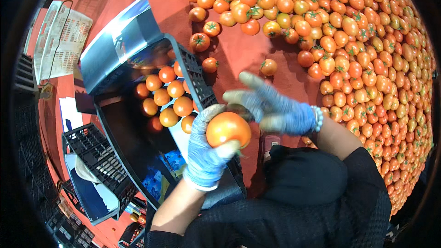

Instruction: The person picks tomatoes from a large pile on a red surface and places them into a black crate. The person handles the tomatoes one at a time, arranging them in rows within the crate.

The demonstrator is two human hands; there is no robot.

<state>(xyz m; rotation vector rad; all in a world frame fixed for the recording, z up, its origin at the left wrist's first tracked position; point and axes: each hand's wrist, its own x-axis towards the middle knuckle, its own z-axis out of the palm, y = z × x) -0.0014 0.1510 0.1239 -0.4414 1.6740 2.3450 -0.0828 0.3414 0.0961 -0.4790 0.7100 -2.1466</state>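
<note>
My left hand, in a blue-and-white coated work glove, holds a large orange-red tomato near the right rim of a black plastic crate. My right hand, gloved alike with a light-blue bead bracelet at the wrist, is blurred by motion. Its fingers are spread just right of the held tomato, and no object shows clearly in them. Inside the crate, several tomatoes lie at the far right part, partly in deep shadow. A glossy liner flap stands up at the crate's far end.
A wide heap of tomatoes covers the right side of the red ground cloth. Single tomatoes lie between heap and crate. At left are another black crate and a white perforated crate. A pink shoe shows below.
</note>
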